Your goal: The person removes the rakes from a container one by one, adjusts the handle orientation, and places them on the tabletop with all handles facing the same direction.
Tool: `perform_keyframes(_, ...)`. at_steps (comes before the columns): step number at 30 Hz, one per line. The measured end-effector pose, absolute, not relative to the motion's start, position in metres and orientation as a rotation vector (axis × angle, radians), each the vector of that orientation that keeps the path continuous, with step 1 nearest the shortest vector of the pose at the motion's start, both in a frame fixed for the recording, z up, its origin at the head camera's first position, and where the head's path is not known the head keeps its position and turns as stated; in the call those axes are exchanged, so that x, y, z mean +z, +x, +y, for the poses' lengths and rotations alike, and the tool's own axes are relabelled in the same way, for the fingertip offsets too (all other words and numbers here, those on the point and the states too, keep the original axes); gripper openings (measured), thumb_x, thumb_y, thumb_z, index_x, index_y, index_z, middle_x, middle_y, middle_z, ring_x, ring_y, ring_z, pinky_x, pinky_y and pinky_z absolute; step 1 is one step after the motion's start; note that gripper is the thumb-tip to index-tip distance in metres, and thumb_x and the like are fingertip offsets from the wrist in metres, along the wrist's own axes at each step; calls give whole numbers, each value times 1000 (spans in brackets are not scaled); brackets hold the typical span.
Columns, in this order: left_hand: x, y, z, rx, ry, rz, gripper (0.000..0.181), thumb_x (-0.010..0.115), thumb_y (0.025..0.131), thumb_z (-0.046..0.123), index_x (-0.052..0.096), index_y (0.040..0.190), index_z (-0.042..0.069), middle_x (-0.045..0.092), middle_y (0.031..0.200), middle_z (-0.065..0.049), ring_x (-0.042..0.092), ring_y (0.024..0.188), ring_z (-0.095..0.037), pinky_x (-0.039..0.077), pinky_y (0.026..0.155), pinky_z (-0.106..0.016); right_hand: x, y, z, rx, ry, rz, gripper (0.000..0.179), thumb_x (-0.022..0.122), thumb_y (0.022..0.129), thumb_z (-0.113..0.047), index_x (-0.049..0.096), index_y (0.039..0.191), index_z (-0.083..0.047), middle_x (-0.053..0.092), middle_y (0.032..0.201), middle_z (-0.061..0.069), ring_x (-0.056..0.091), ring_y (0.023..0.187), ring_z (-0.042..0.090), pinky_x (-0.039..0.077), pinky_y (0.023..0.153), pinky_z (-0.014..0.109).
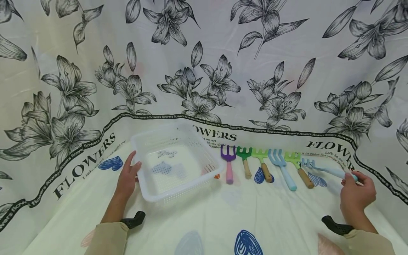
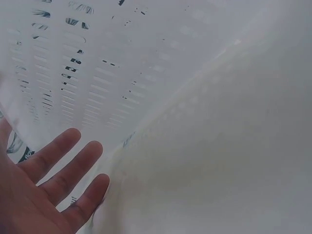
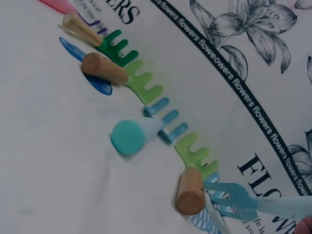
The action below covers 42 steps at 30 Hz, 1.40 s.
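My left hand (image 1: 127, 175) holds a white plastic basket (image 1: 178, 194) at its left rim, with the thumb over the edge. In the left wrist view, three spread fingers (image 2: 68, 161) show beside the perforated basket wall (image 2: 92, 92). My right hand (image 1: 358, 189) pinches the handle end of a light blue hand rake (image 1: 331, 171), its tines pointing left. Those tines overlap the wooden-handled light green rake (image 1: 305, 177), the nearest in a row of small garden rakes. The right wrist view shows only a fingertip at the held rake (image 3: 280, 205).
Left along the row lie another light blue rake (image 1: 287, 175), a second light green one (image 1: 265, 170), a dark green one (image 1: 247, 168) and a purple-and-pink one (image 1: 229, 171). A white floral cloth (image 1: 204, 226) covers the surface, and a lily-printed curtain (image 1: 197, 85) rises behind.
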<state>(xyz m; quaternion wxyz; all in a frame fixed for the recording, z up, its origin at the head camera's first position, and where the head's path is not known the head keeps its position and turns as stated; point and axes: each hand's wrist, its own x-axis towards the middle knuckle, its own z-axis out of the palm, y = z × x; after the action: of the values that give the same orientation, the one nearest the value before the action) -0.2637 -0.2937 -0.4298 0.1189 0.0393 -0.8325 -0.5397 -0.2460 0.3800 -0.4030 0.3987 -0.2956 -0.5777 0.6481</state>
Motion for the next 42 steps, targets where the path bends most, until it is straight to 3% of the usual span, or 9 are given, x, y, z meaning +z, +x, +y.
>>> perform_keyframes(9, -431, -264, -295, -1581, 117, -2434, 62, 29, 101, 56, 5, 156, 39, 33, 152, -21, 47, 124, -41, 45, 92, -53, -416, -249, 397, 1614, -842, -1580, 22, 63, 91, -6, 60, 99, -26, 46, 95, -11, 54, 58, -8, 44, 49, 6)
perform_keyframes(18, -429, -263, -294, -1595, 124, -2443, 62, 28, 102, 55, 4, 156, 40, 31, 153, -21, 45, 125, -41, 44, 94, -53, -420, -251, 411, 1527, -916, -1817, 19, 64, 89, -2, 57, 91, -20, 49, 80, -12, 50, 50, -7, 44, 44, 11)
perform_keyframes(22, -429, -264, -294, -1593, 114, -2443, 62, 28, 102, 55, 4, 156, 39, 33, 151, -22, 46, 124, -41, 45, 93, -52, -423, -254, 415, 1383, -938, -1994, 11, 64, 90, -4, 57, 98, -8, 52, 85, -3, 47, 48, -8, 44, 43, 14)
perform_keyframes(24, -429, -264, -294, -1594, 115, -2441, 62, 28, 102, 55, 4, 156, 38, 34, 151, -22, 47, 123, -41, 45, 93, -52, -426, -255, 416, 1318, -935, -2092, 19, 64, 91, -7, 56, 107, 0, 54, 87, 4, 46, 47, -8, 44, 42, 17)
perform_keyframes(27, -428, -263, -294, -1597, 126, -2440, 63, 28, 101, 56, 3, 156, 39, 35, 150, -22, 47, 122, -41, 44, 94, -53, -431, -256, 418, 1235, -914, -2216, 34, 63, 92, -13, 53, 119, 6, 57, 80, 5, 46, 44, -6, 43, 43, 20)
perform_keyframes(33, -429, -260, -293, -1618, 122, -2440, 62, 28, 101, 56, 2, 156, 41, 33, 151, -22, 48, 121, -42, 42, 96, -57, -441, -255, 419, 1112, -847, -2353, 42, 63, 91, -18, 52, 122, 8, 61, 67, 4, 49, 47, 4, 38, 54, 29)
perform_keyframes(42, -429, -262, -293, -1600, 126, -2443, 62, 28, 101, 57, 3, 155, 42, 33, 151, -21, 48, 121, -42, 42, 96, -57, -444, -256, 420, 1137, -883, -2394, 43, 63, 90, -14, 51, 125, 8, 61, 69, 7, 50, 46, 7, 41, 46, 27)
